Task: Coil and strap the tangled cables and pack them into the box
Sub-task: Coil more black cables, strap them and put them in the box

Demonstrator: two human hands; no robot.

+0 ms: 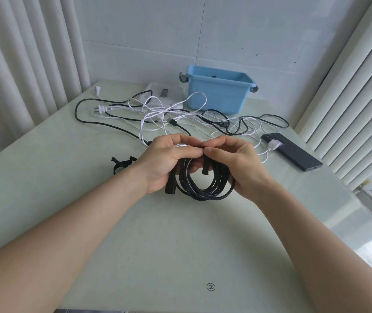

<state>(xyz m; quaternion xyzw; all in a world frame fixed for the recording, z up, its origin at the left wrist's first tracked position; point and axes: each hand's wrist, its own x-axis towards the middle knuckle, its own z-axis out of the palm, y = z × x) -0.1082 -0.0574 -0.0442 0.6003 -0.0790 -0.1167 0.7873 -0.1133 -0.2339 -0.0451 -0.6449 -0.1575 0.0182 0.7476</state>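
Observation:
A coiled black cable (pixel 205 188) hangs between both hands above the table's middle. My left hand (pixel 167 163) grips the coil's left side, where a black plug end sticks out below. My right hand (pixel 237 166) grips the right side, and both thumbs pinch a black strap (pixel 205 166) over the top of the coil. Behind the hands lies a tangle of white and black cables (pixel 158 114). A blue box (pixel 220 91) stands at the back, open on top. Spare black straps (pixel 121 166) lie left of my left hand.
A dark phone (pixel 293 154) lies at the right with a white plug on its top end. A clear lid (pixel 164 93) rests left of the blue box. Curtains hang on both sides. The pale table (pixel 180 245) stretches bare toward me.

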